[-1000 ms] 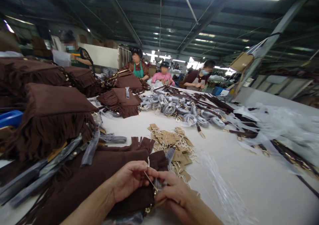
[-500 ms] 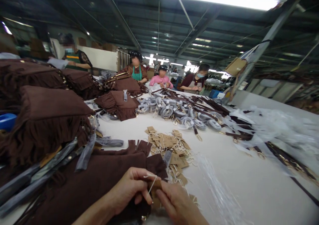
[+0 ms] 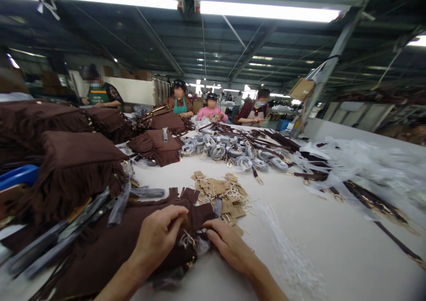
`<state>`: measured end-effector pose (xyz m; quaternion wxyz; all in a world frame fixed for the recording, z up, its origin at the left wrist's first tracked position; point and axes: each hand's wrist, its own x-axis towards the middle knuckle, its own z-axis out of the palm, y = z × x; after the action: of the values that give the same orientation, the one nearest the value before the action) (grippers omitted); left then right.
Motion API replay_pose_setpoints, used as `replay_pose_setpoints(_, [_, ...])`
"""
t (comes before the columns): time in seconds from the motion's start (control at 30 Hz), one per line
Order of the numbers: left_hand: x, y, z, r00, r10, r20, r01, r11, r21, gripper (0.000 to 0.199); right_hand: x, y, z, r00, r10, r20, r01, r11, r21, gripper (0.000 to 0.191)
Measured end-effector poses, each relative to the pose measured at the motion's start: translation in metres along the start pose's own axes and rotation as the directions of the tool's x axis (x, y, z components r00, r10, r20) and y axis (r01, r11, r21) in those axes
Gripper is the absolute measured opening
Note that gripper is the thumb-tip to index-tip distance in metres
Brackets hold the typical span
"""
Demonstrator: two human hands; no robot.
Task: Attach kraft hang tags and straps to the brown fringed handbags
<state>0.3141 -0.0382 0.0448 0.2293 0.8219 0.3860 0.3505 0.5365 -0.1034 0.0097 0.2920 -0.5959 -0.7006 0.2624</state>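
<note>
A dark brown fringed bag (image 3: 133,230) lies on the table below my hands. My left hand (image 3: 155,234) is closed over the bag, with a tan hang tag (image 3: 184,221) partly showing between thumb and fingers. White string (image 3: 187,239) hangs beside that tag, by the bag's gold hardware (image 3: 195,243). At the bag's right end, my right hand (image 3: 229,243) has its thumb and fingers bent together by the brown edge. What they pinch is hidden. A clear plastic wrap (image 3: 203,246) sits between the two hands.
Loose tan hang tags (image 3: 218,188) lie in a pile just ahead. Plastic-wrapped coiled straps (image 3: 218,151) are heaped behind them. More fringed bags (image 3: 83,159) stack up on the left. Clear strips (image 3: 282,243) and plastic film (image 3: 372,172) lie right. Several co-workers sit or stand beyond the table.
Both hands were together on a tag and its white string. Now they are apart: my left hand is further left with the tag, my right at the bag's end.
</note>
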Motion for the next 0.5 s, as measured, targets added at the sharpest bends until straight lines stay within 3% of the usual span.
replay_pose_setpoints(0.13, [0.005, -0.023, -0.04, 0.987, -0.086, -0.138, 0.096, 0.993, 0.072, 0.026, 0.001, 0.002, 0.003, 1.0, -0.008, -0.02, 0.007, 0.997, -0.076, 0.017])
replay_pose_setpoints(0.23, [0.008, -0.037, -0.066, 0.956, -0.229, -0.182, 0.212, 0.971, -0.11, 0.033, 0.0, 0.002, 0.006, 0.999, -0.003, -0.043, -0.003, 0.992, -0.128, 0.021])
replay_pose_setpoints(0.37, [-0.014, -0.054, -0.066, 0.929, -0.369, -0.022, 0.339, 0.876, -0.343, 0.052, -0.006, 0.005, 0.008, 0.995, -0.026, -0.098, 0.003, 0.973, -0.23, 0.022])
replay_pose_setpoints(0.43, [-0.034, -0.061, -0.059, 0.923, -0.386, 0.012, 0.368, 0.871, -0.326, 0.052, -0.001, 0.008, 0.007, 0.984, -0.126, -0.126, 0.076, 0.937, -0.341, 0.028])
replay_pose_setpoints(0.5, [-0.052, -0.068, -0.058, 0.928, -0.364, -0.077, 0.326, 0.896, -0.302, 0.045, 0.017, 0.007, 0.003, 0.935, -0.355, -0.019, 0.293, 0.799, -0.525, 0.03])
